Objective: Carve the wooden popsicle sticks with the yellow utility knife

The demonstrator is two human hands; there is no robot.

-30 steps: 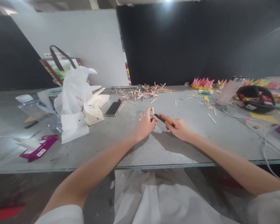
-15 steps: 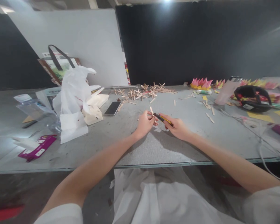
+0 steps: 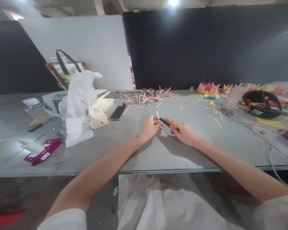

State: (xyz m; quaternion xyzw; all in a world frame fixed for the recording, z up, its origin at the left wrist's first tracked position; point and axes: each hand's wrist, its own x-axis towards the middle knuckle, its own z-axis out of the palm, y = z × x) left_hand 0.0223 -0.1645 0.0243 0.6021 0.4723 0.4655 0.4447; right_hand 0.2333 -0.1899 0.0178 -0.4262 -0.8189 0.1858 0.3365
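My left hand [image 3: 150, 128] is closed on a short pale wooden stick [image 3: 157, 115] that pokes up above its fingers. My right hand [image 3: 183, 132] grips a black and yellow utility knife [image 3: 168, 123], whose tip meets the stick between the two hands. Both hands rest just above the grey table [image 3: 124, 150], near its middle. Behind them lies a heap of glued wooden stick crosses [image 3: 148, 95].
A dark phone [image 3: 117, 112] lies left of the hands, beside a white plastic bag [image 3: 79, 95] and paper pieces. A magenta box [image 3: 42, 152] sits at front left. At the right are pink and yellow paper flowers [image 3: 208, 87], a black headset [image 3: 262, 102] and cables.
The hands have stayed together at the stick with only slight shifts; the view has tilted a little, so everything sits slightly lower in the picture.
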